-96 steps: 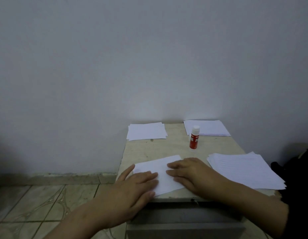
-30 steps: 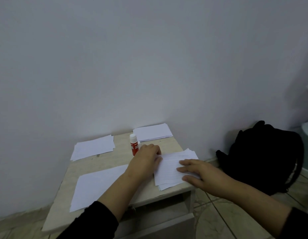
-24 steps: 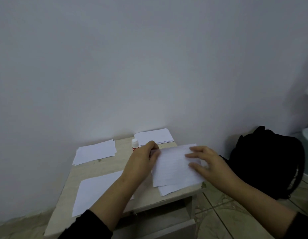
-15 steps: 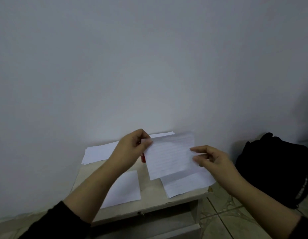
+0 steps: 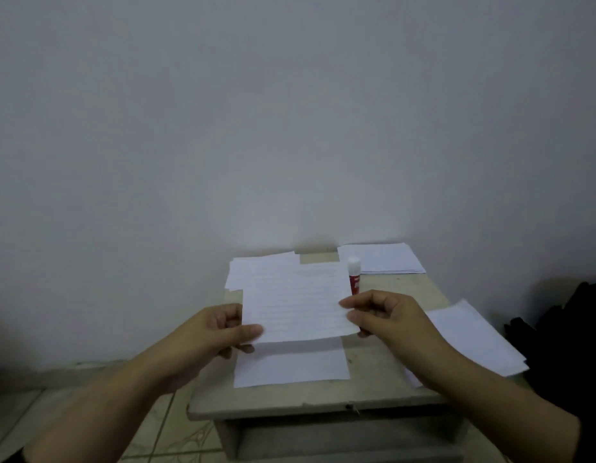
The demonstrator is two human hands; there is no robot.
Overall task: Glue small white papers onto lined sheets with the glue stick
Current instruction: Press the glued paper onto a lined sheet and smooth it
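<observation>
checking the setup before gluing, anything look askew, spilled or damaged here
Nothing stands out. The red glue stick with white cap stands upright, the paper stacks lie flat, and the lined white sheet held by both hands looks uncreased.

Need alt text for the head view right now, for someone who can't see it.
Both hands, left hand and right hand, pinch a lined sheet above a small table. A glue stick stands behind it, with paper stacks around.

We record a plain pale wall (image 5: 290,111) filling most of the view, dimly lit. Below it we list a small beige table (image 5: 323,401), a tiled floor (image 5: 89,406) and a black bag (image 5: 574,329) at right.
</observation>
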